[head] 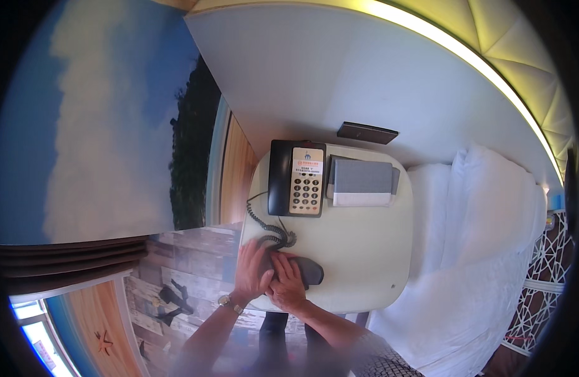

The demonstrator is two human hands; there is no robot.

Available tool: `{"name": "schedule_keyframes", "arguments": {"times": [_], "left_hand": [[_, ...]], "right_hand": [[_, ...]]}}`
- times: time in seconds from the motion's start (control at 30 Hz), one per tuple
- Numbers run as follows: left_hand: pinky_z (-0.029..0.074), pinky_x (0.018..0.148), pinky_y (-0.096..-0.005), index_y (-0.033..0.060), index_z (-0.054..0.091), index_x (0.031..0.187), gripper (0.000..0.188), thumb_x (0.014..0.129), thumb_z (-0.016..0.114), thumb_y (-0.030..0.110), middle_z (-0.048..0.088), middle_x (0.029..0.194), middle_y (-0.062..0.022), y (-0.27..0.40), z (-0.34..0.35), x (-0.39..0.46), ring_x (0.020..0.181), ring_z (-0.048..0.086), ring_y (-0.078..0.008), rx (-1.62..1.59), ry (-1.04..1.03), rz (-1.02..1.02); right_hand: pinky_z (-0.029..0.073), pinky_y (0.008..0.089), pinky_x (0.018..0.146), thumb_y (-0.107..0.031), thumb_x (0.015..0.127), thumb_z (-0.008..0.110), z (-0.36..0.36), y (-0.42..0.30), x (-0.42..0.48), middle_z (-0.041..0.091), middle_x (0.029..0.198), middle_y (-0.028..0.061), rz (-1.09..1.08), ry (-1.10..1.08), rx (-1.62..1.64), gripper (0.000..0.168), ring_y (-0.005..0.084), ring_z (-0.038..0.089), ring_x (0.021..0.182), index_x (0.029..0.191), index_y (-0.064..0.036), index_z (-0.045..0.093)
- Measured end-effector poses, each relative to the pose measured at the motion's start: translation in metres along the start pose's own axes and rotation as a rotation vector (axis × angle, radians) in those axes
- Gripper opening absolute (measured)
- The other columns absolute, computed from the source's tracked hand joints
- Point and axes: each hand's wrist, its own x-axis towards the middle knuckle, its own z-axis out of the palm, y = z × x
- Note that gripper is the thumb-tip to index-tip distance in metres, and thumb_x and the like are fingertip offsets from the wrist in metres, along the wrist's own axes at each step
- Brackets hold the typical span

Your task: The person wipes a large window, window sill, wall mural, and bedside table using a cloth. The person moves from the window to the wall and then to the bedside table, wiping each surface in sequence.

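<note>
A black telephone handset point(309, 271) lies on the pale bedside table point(360, 254), near its front left corner. My left hand point(253, 271), with a wristwatch point(230, 304), grips the cord end of the handset and covers much of it. Beside it, my right hand point(288, 285) presses on the middle of the handset, fingers pointing away from me. A bit of red material, apparently cloth, shows around the fingers of my right hand. The coiled cord point(266, 225) loops from the handset toward the black telephone base point(296, 179), which has a cream keypad panel bearing writing.
Grey and white folded items point(362, 181) lie right of the telephone base. A dark flat panel point(367, 133) is at the wall behind the table. A bed with white bedding point(459, 264) stands close on the right. Wood-patterned floor point(195, 278) shows at left, below brown curtain folds point(72, 257).
</note>
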Motion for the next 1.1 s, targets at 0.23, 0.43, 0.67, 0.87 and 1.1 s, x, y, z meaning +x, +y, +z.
{"name": "schedule_keyframes", "arguments": {"times": [0.23, 0.43, 0.67, 0.87, 1.1], "left_hand": [[0.03, 0.125, -0.0645, -0.0058, 0.051, 0.151, 0.069, 0.108, 0.055, 0.048, 0.044, 0.16, -0.0365, 0.005, -0.001, -0.012, 0.148, 0.043, -0.0569, -0.067, 0.041, 0.002], [0.031, 0.124, -0.0641, -0.0061, 0.055, 0.146, 0.069, 0.112, 0.043, 0.053, 0.048, 0.157, -0.0354, 0.01, -0.011, -0.022, 0.145, 0.045, -0.0571, -0.033, 0.105, -0.059], [0.027, 0.128, -0.0621, -0.0041, 0.05, 0.153, 0.064, 0.114, 0.04, 0.045, 0.046, 0.162, -0.0319, 0.007, 0.001, -0.041, 0.152, 0.042, -0.0519, 0.034, 0.122, -0.172], [0.027, 0.129, -0.0609, -0.0041, 0.047, 0.156, 0.062, 0.115, 0.039, 0.042, 0.044, 0.164, -0.0311, 0.006, 0.004, -0.051, 0.153, 0.041, -0.0507, 0.025, 0.137, -0.182], [0.027, 0.129, -0.0618, -0.0034, 0.048, 0.155, 0.059, 0.114, 0.041, 0.038, 0.046, 0.163, -0.031, 0.004, -0.003, -0.066, 0.153, 0.042, -0.0514, 0.083, 0.108, -0.197]], "right_hand": [[0.029, 0.058, 0.128, -0.031, 0.093, 0.075, -0.007, 0.003, 0.014, 0.049, 0.164, 0.0187, -0.1, -0.066, 0.117, 0.056, 0.0359, 0.039, 0.157, 0.14, -0.003, 0.067], [0.03, 0.0568, 0.128, -0.033, 0.096, 0.071, -0.008, 0.007, 0.024, 0.05, 0.164, 0.0172, -0.194, -0.092, 0.212, 0.059, 0.0351, 0.039, 0.158, 0.145, 0.0, 0.064], [0.03, 0.0566, 0.127, -0.028, 0.101, 0.06, 0.011, -0.002, 0.022, 0.048, 0.166, 0.015, -0.201, -0.05, 0.092, 0.052, 0.0345, 0.038, 0.159, 0.147, -0.004, 0.063], [0.03, 0.0576, 0.127, -0.026, 0.1, 0.061, 0.017, -0.007, 0.019, 0.047, 0.167, 0.0149, -0.209, -0.052, 0.111, 0.053, 0.0346, 0.038, 0.159, 0.149, -0.005, 0.061], [0.027, 0.0552, 0.129, -0.025, 0.102, 0.057, 0.016, -0.019, 0.015, 0.048, 0.166, 0.0132, -0.178, -0.088, 0.161, 0.052, 0.0324, 0.038, 0.159, 0.149, -0.005, 0.062]]}}
